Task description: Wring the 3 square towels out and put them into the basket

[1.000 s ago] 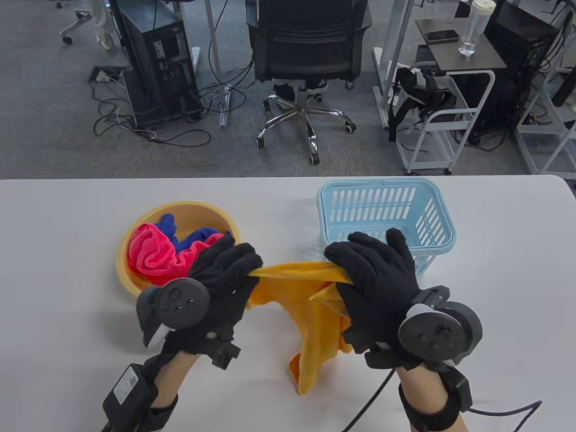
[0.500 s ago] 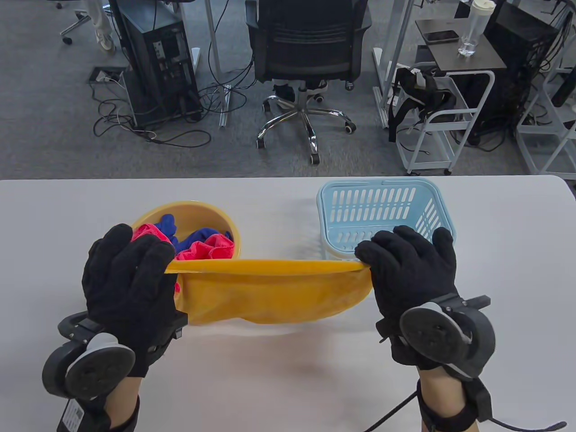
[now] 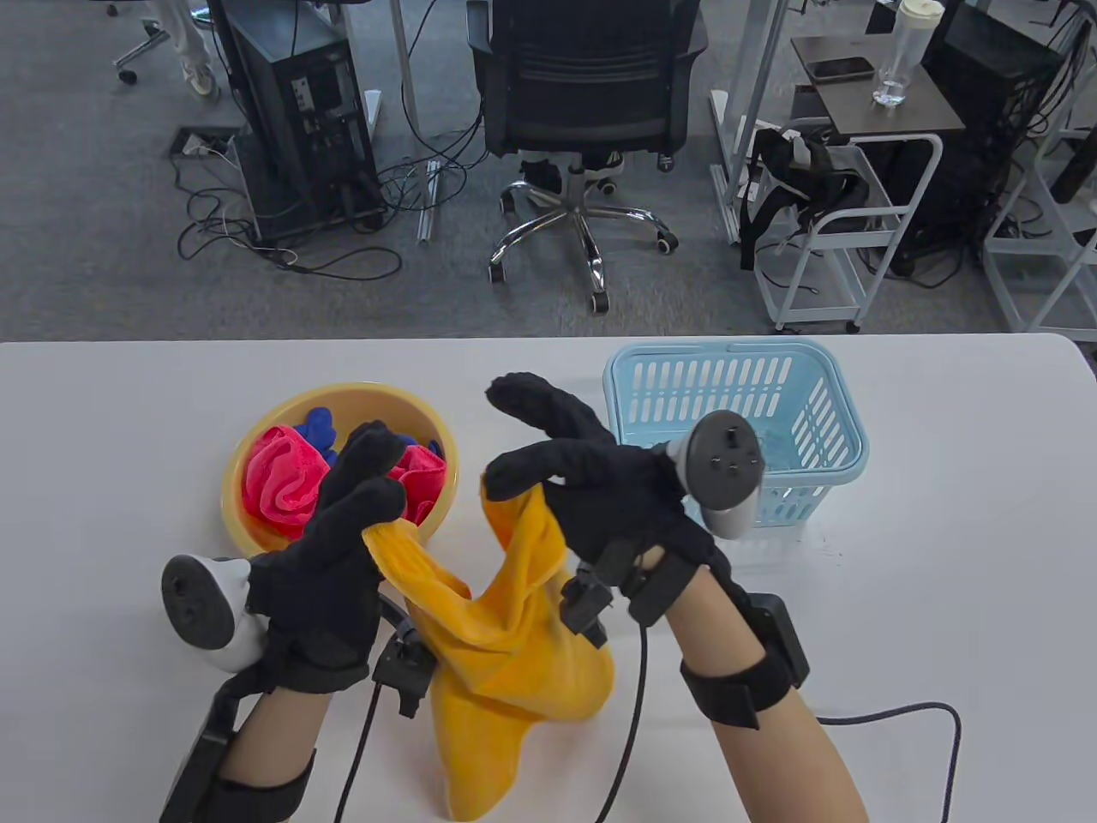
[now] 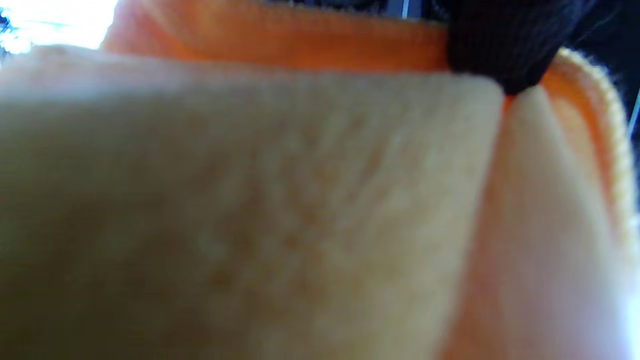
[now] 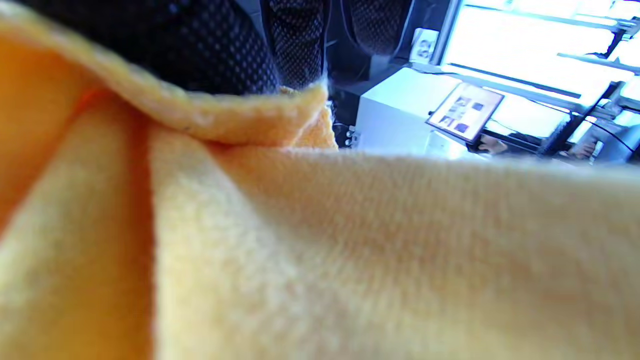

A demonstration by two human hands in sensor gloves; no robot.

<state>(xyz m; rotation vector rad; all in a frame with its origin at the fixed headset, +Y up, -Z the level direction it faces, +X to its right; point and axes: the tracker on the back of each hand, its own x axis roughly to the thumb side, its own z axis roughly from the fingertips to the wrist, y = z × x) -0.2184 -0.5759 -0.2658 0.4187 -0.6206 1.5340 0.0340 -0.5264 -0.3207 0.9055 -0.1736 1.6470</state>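
Note:
An orange towel (image 3: 506,651) hangs slack between my two hands above the table's near middle. My left hand (image 3: 360,506) pinches one corner of it and my right hand (image 3: 523,467) pinches another, with its index finger stretched out. The orange cloth fills the left wrist view (image 4: 250,210) and the right wrist view (image 5: 320,250). A pink towel (image 3: 278,484) and a blue towel (image 3: 319,426) lie in the yellow bowl (image 3: 248,536) at the left. The light blue basket (image 3: 823,429) stands at the right and looks to hold nothing.
The white table (image 3: 943,600) carries only the bowl and the basket. Cables (image 3: 891,716) trail from my wrists across the near edge. Beyond the table stand an office chair (image 3: 583,103), a computer tower (image 3: 296,120) and a white cart (image 3: 848,223).
My hands came together from a wide stretch. The orange towel, taut between them half a second ago, now sags in folds. Both hands have turned so the trackers face sideways.

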